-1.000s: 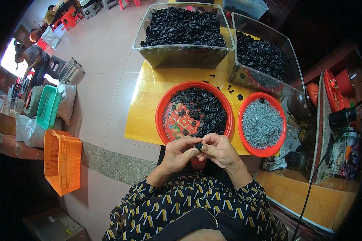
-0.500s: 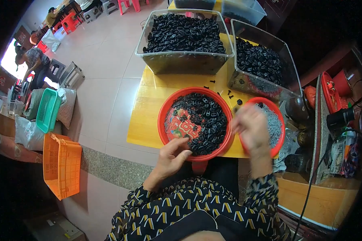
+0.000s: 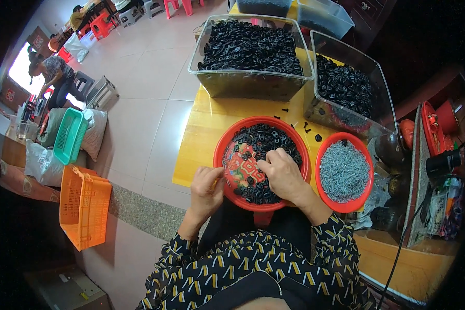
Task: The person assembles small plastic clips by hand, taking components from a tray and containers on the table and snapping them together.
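A red basin [image 3: 218, 155] in front of me holds many small black oval plastic pieces with holes [image 3: 288, 147], and its patterned bottom shows at the left. My right hand [image 3: 287, 178] reaches over these pieces with its fingers bent together. Whatever lies between its fingertips is hidden. By the basin's left rim my left hand [image 3: 206, 194] is closed in a pinch, and anything in it is too small to make out. To the right, a smaller red basin [image 3: 369, 181] is full of thin silvery screws [image 3: 344, 170].
Two clear bins of black pieces, a large bin [image 3: 253, 82] and another bin [image 3: 346, 113], stand on the yellow table [image 3: 196, 150]. Loose black bits [image 3: 306, 126] lie before them. An orange crate [image 3: 88, 212] and green basket [image 3: 70, 137] are at left; a person [image 3: 59, 77] bends beyond.
My right hand has moved left from the screw basin to above the black pieces. My left hand has drawn back to the basin's left rim. The view has shifted slightly.
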### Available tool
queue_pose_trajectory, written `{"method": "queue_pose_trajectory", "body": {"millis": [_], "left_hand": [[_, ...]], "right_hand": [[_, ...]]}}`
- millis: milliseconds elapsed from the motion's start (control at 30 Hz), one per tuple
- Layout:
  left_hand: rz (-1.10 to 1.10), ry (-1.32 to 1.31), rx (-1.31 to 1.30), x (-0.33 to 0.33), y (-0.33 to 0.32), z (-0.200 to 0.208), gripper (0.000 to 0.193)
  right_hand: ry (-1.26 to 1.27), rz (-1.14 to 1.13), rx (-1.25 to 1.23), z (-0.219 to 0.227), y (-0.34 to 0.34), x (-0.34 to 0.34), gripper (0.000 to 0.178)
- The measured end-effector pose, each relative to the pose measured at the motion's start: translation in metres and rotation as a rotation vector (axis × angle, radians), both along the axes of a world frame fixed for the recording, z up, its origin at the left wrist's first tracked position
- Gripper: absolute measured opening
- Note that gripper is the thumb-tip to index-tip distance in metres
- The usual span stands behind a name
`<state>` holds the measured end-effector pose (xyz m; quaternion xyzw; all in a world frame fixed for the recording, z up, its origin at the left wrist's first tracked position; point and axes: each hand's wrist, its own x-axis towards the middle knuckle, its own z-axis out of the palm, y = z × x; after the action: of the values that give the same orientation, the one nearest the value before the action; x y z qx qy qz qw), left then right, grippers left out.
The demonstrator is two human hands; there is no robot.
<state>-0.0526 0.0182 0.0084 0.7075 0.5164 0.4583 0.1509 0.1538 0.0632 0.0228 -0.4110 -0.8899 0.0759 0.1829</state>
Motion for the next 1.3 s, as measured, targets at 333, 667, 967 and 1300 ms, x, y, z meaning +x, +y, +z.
{"method": "queue_pose_trajectory", "body": {"millis": [333, 667, 967, 1300], "left_hand": [[-0.164, 0.594, -0.062, 0.021, 0.036, -0.005, 0.013], [-0.245, 0.684, -0.147, 0.035, 0.047, -0.004, 0.013], [-0.247, 0.358, -0.050, 0.030, 0.033, -0.006, 0.011], [-0.482, -1.232, -0.738, 0.049, -0.012, -0.003, 0.005]], "right_hand": [[-0.087, 0.017, -0.002, -0.010, 0.005, -0.006, 0.008], [-0.168, 0.022, 0.016, -0.015, 0.007, -0.010, 0.008], [0.096, -0.010, -0.038, -0.007, -0.012, 0.001, 0.012], [1.243, -0.363, -0.997, 0.009, -0.069, 0.005, 0.007]]}}
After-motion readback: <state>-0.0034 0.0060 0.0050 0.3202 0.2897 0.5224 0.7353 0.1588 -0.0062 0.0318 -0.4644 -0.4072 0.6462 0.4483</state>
